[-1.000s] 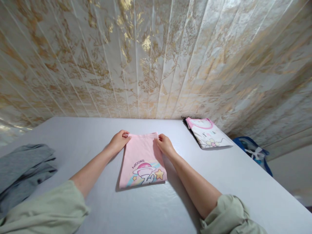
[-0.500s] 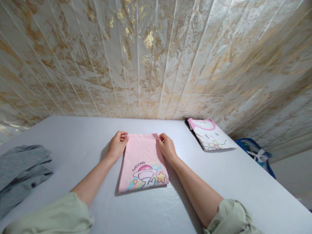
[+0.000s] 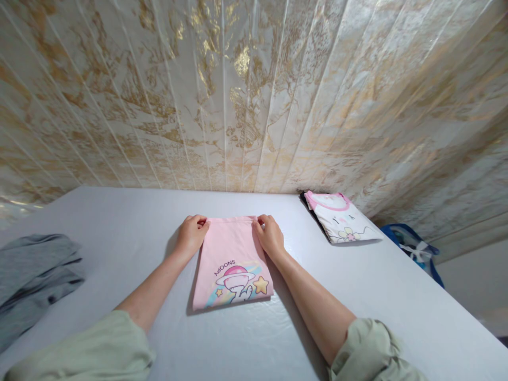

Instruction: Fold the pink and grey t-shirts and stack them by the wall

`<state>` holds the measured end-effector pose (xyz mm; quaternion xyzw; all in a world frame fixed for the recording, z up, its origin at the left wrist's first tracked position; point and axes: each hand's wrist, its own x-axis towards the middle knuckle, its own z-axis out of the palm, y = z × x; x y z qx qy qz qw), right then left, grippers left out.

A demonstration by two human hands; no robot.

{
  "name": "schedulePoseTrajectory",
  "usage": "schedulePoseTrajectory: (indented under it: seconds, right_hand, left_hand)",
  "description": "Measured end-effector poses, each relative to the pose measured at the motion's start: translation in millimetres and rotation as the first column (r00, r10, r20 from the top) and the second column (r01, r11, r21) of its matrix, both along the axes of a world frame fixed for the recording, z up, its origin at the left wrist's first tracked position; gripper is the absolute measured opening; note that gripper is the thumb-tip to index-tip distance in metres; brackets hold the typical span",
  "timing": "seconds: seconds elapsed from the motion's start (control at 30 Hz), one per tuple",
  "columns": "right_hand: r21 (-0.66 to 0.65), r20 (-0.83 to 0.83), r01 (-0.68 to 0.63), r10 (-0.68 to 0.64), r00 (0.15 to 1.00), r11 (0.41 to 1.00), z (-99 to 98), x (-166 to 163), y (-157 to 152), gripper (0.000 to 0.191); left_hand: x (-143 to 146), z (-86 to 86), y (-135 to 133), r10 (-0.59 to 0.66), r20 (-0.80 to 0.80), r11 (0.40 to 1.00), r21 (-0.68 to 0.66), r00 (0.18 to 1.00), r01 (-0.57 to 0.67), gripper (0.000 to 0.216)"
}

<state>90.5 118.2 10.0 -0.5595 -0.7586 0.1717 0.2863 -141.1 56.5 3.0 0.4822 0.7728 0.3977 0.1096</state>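
Observation:
A folded pink shirt (image 3: pixel 231 259) with a cartoon print and a yellow star lies flat on the white table (image 3: pixel 130 227), print facing me. My left hand (image 3: pixel 191 234) pinches its far left corner with curled fingers. Gripping the far right corner in the same way is my right hand (image 3: pixel 270 235). Both forearms stretch out from pale green sleeves along the shirt's sides.
A folded white shirt with pink collar (image 3: pixel 340 223) lies at the back right near the wall. Crumpled grey clothing (image 3: pixel 34 278) sits at the left edge. A blue bag (image 3: pixel 413 248) stands beyond the table's right side. A marbled gold-and-white wall rises right behind the table.
Both hands stay on the shirt's far corners and have drawn slightly closer to each other. The shirt barely shifted; the view moved a little.

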Motion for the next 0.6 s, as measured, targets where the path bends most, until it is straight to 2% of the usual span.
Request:
schedulePoseTrajectory:
  seconds: [0.2,0.33,0.6]
  right_hand:
    - [-0.028,-0.068,-0.001,-0.001,0.998,1.0,-1.0,1,4,0.016]
    - [-0.069,-0.126,-0.054,0.045,0.991,0.996,1.8,1,16,0.018]
    - [0.003,-0.218,-0.072,0.071,0.973,0.997,-4.5,-7,25,0.014]
  left_hand:
    - [1,0.9,-1,-0.013,0.007,1.0,0.01,1.0,0.013,0.013]
    - [0,0.2,1,-0.03,0.044,0.999,0.032,0.999,0.029,0.013]
    - [-4,-3.3,5,-0.046,0.124,0.996,0.086,0.991,0.036,0.01]
